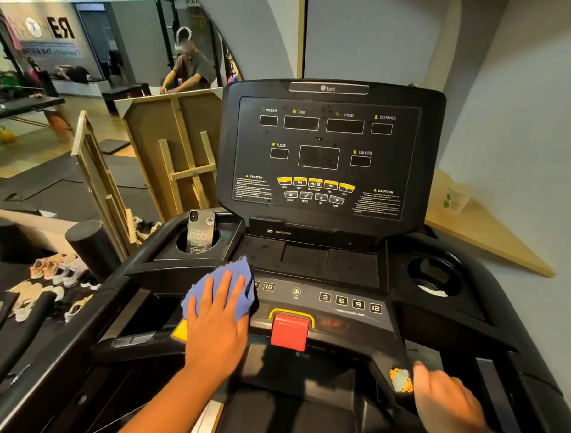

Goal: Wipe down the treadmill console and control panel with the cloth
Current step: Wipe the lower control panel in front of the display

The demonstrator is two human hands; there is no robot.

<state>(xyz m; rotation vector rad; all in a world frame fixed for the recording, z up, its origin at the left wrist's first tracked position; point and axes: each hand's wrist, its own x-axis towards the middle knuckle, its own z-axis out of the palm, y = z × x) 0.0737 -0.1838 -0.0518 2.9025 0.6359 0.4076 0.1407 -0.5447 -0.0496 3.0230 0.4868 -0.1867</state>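
- The left hand lies flat with fingers spread, pressing the blue cloth onto the left end of the control panel.
- The right hand is curled around the handrail at 5 o'clock from the red stop button.
- A phone stands in the cup holder at 12 o'clock from the cloth.
- The dark console rises behind.

Control panel: right button row unobstructed; red safety key protrudes at centre; left portion under cloth and left hand; phone fills left cupholder, right cupholder mostly open.
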